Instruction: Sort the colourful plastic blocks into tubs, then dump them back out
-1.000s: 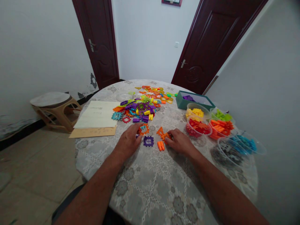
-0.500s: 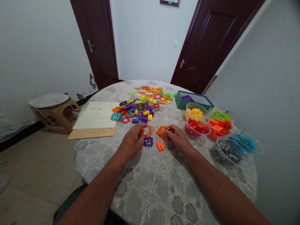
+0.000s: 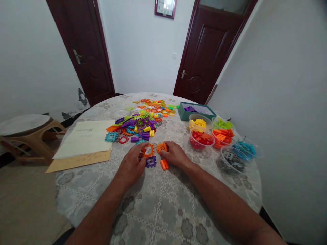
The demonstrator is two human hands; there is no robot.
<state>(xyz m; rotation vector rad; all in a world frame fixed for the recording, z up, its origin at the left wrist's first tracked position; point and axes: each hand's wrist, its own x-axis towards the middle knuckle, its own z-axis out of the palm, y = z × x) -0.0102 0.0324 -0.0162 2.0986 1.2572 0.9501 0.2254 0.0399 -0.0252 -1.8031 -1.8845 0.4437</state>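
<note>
My left hand is closed on the edge of an orange square frame-shaped toy block with a notched rim, low over the table. Against that hand's fingers and just below the orange block is a purple square block. My right hand pinches another orange notched block, a narrow gap to the right of the first. Its underside and the fingertips behind it are partly hidden. Two or so orange tube-like pieces lie side by side just below my right fingers.
A mixed heap of coloured blocks lies ahead. To the right stand a green box and clear tubs of yellow, red, orange, blue and grey pieces. Papers lie left; a stool stands beyond.
The view has swung right and slightly up. My right hand has brought its orange block closer to the one in my left hand, nearer the orange tube-like pieces.
</note>
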